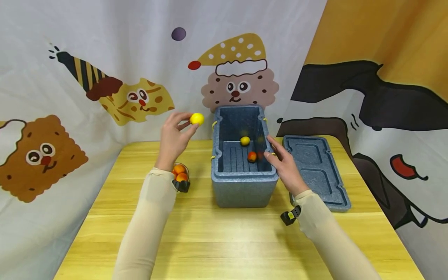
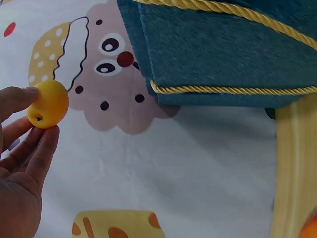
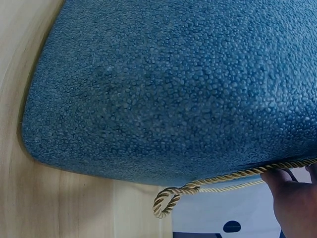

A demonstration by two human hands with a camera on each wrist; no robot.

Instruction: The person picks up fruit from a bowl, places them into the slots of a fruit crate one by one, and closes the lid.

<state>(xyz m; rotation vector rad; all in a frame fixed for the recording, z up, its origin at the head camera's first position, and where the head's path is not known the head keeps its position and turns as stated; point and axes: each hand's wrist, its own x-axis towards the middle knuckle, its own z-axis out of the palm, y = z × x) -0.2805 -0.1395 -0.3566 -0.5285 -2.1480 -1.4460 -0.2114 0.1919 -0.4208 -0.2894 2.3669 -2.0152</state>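
Note:
My left hand (image 1: 175, 134) pinches a small yellow fruit (image 1: 197, 119) between thumb and fingertips, raised to the left of the blue-grey foam box (image 1: 245, 192). In the left wrist view the yellow fruit (image 2: 49, 104) shows a dark stem spot. My right hand (image 1: 285, 165) rests on the box's right rim with its fingers fairly straight; in the right wrist view the hand (image 3: 294, 198) touches the side near a twisted gold cord (image 3: 233, 176). Inside the box lie another yellow fruit (image 1: 245, 141) and a red-orange fruit (image 1: 252, 156).
A bowl (image 1: 188, 170) of orange and red fruit stands left of the box, partly hidden by my left wrist. The box's lid (image 1: 315, 171) lies flat on the wooden table (image 1: 224, 241) to the right. A cartoon-printed curtain (image 1: 147, 35) hangs behind.

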